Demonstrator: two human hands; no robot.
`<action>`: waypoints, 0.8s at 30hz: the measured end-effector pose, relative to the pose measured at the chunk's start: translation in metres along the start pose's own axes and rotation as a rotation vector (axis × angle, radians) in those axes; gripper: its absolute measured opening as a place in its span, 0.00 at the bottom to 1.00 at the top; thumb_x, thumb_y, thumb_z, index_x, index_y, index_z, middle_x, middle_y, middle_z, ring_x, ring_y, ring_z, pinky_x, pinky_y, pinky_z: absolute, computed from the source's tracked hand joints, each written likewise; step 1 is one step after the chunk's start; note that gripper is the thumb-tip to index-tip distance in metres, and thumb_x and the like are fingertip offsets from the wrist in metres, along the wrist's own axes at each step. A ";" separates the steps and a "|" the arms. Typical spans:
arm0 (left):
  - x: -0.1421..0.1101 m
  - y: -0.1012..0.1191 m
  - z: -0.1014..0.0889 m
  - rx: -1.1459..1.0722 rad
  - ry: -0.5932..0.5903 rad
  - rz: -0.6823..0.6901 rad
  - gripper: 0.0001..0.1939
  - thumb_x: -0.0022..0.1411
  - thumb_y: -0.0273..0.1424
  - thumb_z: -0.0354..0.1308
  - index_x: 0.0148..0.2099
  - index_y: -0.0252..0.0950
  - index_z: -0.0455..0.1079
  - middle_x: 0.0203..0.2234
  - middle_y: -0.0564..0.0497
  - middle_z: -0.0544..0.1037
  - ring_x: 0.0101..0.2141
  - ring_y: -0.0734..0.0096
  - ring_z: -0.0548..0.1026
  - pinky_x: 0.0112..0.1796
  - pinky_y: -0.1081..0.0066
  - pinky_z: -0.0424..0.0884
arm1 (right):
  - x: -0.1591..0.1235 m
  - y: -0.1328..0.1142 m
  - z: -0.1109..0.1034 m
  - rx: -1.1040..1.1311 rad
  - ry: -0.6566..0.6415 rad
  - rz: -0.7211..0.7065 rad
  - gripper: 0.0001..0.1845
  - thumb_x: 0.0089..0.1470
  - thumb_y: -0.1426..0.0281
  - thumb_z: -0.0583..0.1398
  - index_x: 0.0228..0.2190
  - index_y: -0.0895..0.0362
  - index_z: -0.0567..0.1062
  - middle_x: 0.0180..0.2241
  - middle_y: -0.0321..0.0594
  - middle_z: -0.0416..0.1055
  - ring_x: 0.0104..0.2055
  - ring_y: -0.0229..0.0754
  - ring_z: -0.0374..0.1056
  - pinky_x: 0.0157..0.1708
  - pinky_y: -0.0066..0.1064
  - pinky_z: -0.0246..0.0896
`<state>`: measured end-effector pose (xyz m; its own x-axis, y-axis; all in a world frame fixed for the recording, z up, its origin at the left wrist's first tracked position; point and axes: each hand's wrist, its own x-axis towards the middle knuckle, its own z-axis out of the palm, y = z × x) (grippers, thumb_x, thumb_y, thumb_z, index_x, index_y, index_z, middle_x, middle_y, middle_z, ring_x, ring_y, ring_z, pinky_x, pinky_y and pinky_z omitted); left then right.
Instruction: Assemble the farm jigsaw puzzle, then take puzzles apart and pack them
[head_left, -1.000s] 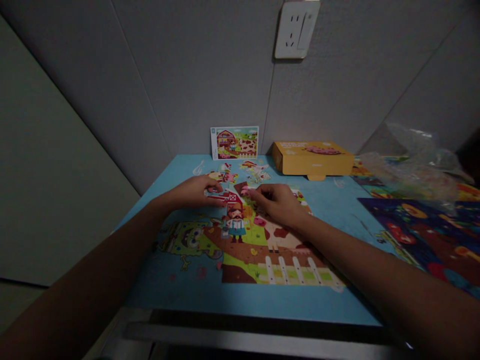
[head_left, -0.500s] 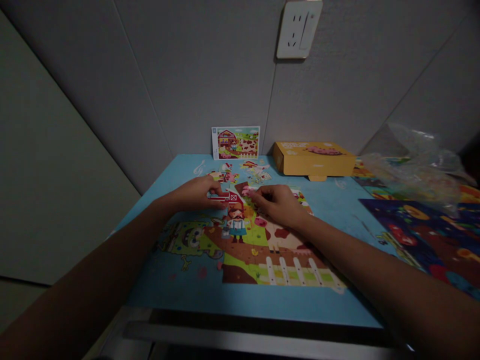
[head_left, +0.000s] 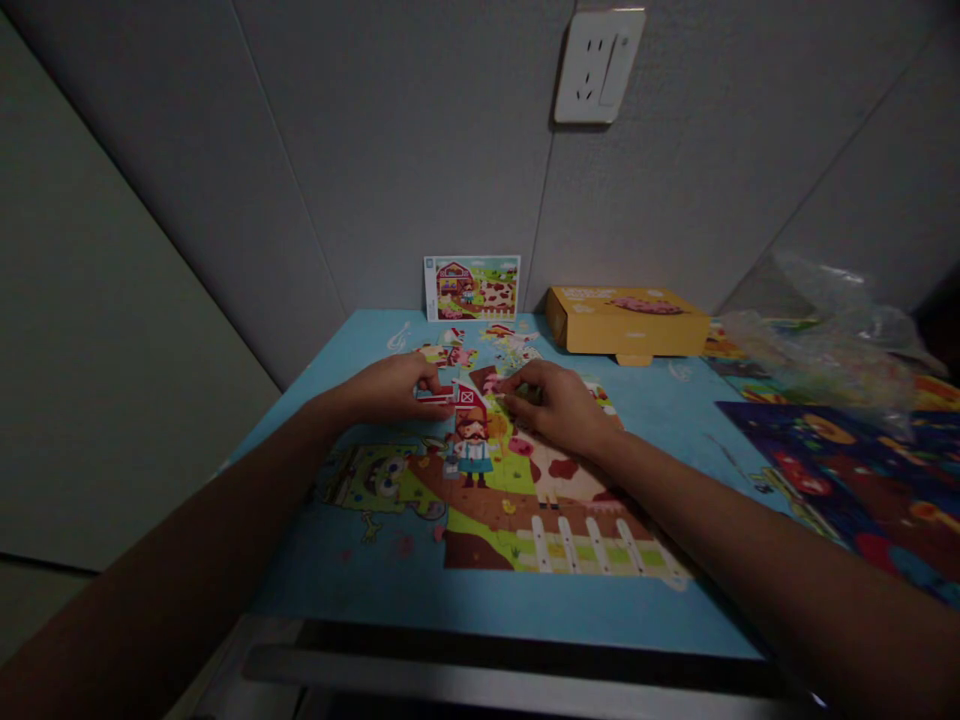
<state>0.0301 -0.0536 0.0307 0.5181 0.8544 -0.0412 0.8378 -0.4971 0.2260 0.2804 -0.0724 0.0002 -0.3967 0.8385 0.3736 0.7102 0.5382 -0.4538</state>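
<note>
A partly joined farm jigsaw puzzle [head_left: 495, 510] lies flat on the blue table; a farmer, a cow and a white fence show on it. At its upper left edge, my left hand [head_left: 394, 388] is closed, pinching a red-and-white puzzle piece [head_left: 436, 397] beside the barn part. My right hand [head_left: 555, 405] reaches over the upper part of the picture. Its thumb and forefinger are closed at the edge of a brown puzzle piece with pink on it [head_left: 489, 380]. That hand covers some of the cow section.
Loose puzzle pieces [head_left: 517, 345] lie behind the hands. A picture card [head_left: 472, 288] leans on the wall, with a yellow box [head_left: 637, 325] to its right. Clear plastic bags [head_left: 840, 340] and a dark blue picture sheet [head_left: 825, 460] are on the right. The blue table [head_left: 360, 590] has printed cartoon figures.
Both hands stay almost in place. The right fingers have shifted slightly at the brown and pink piece. The view has tilted up a little.
</note>
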 end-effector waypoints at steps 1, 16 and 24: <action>0.000 0.000 0.000 0.006 0.002 -0.001 0.23 0.51 0.50 0.58 0.38 0.36 0.73 0.35 0.46 0.74 0.34 0.64 0.70 0.34 0.69 0.62 | 0.001 0.002 0.001 -0.034 0.009 -0.045 0.09 0.52 0.69 0.60 0.35 0.57 0.78 0.36 0.45 0.74 0.39 0.44 0.67 0.42 0.35 0.59; -0.001 -0.006 0.000 -0.005 -0.015 0.076 0.24 0.52 0.52 0.57 0.40 0.38 0.74 0.37 0.48 0.75 0.35 0.65 0.71 0.34 0.71 0.62 | 0.007 0.007 0.009 -0.226 -0.185 -0.138 0.23 0.59 0.55 0.53 0.52 0.49 0.70 0.58 0.43 0.63 0.55 0.58 0.57 0.47 0.50 0.52; -0.002 -0.003 0.001 -0.024 -0.025 0.058 0.27 0.53 0.50 0.58 0.51 0.40 0.71 0.46 0.46 0.74 0.45 0.59 0.71 0.42 0.68 0.63 | 0.007 0.010 0.008 -0.134 -0.131 -0.151 0.17 0.58 0.61 0.55 0.45 0.53 0.75 0.49 0.44 0.71 0.49 0.51 0.61 0.47 0.42 0.52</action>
<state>0.0268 -0.0536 0.0293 0.5697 0.8202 -0.0512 0.8020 -0.5413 0.2524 0.2800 -0.0609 -0.0082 -0.5704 0.7579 0.3168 0.7045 0.6496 -0.2858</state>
